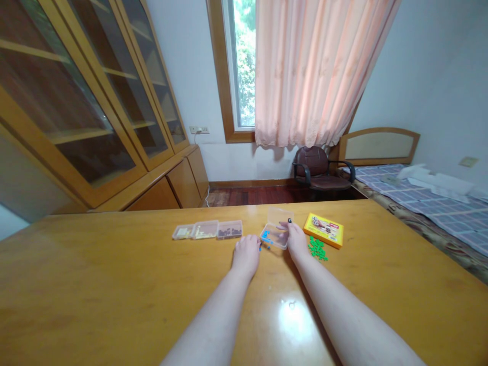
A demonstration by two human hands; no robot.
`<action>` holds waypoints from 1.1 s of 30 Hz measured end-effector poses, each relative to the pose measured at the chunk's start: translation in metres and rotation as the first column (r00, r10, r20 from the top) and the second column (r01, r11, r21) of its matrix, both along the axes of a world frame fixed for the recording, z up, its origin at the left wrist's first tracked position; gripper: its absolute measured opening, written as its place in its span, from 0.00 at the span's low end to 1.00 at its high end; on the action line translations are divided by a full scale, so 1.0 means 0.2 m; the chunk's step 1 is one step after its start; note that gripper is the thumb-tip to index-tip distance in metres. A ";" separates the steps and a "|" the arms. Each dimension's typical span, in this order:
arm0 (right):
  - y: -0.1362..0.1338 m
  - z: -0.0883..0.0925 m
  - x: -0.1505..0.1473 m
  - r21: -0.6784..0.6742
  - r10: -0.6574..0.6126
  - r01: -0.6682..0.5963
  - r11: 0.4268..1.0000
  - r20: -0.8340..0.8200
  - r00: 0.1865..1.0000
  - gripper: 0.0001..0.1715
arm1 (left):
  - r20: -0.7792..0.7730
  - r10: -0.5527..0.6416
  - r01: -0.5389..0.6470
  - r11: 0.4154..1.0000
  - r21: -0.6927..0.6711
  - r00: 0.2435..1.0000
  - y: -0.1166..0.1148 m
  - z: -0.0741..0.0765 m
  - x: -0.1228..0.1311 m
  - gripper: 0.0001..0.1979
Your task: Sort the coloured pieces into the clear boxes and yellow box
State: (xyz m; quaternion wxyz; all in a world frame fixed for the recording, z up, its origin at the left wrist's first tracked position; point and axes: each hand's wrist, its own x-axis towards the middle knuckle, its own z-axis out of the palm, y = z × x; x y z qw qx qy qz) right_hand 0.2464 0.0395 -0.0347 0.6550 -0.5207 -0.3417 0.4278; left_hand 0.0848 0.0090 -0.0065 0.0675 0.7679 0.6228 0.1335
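Observation:
A clear plastic box (279, 243) with its lid (280, 215) raised sits on the table, and small blue pieces (266, 235) lie at its left side. My right hand (296, 240) grips this box by its right side, with fingers reaching over it. Just left of the box, my left hand (247, 252) rests low at the tabletop, its fingers curled together. A few loose blue bits (269, 248) lie beside its fingertips. Whatever those fingers may pinch is hidden.
Three clear boxes stand in a row on the left: pale pieces (184, 232), cream pieces (206, 231) and dark pieces (230, 230). A yellow box (324, 230) and a heap of green pieces (317, 248) lie right of my right hand on the wooden table (125, 284).

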 end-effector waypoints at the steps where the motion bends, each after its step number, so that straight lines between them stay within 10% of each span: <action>1: 0.00 0.00 0.00 -0.003 0.001 -0.001 1.000 -0.006 1.000 0.24 | 0.026 0.028 -0.029 0.999 0.015 0.999 0.00 0.01 -0.01 0.09; 7: -0.03 0.03 -0.02 -0.012 0.073 -0.073 0.997 0.021 0.997 0.24 | 0.296 0.103 -0.168 0.965 0.201 0.950 -0.01 0.10 -0.04 0.10; 17: -0.03 0.03 -0.05 0.035 0.193 -0.197 0.980 0.095 0.976 0.24 | 0.237 -0.104 0.058 0.979 0.195 0.966 -0.01 0.06 -0.02 0.11; 23: -0.05 0.09 -0.02 0.008 0.030 -0.030 1.000 0.026 0.999 0.23 | 0.215 -0.005 -0.031 0.986 0.162 0.977 0.00 0.03 -0.03 0.09; 33: -0.05 0.11 0.00 -0.052 -0.096 0.094 0.994 -0.036 0.995 0.21 | 0.095 -0.217 0.212 0.976 0.060 0.972 -0.05 0.04 0.01 0.08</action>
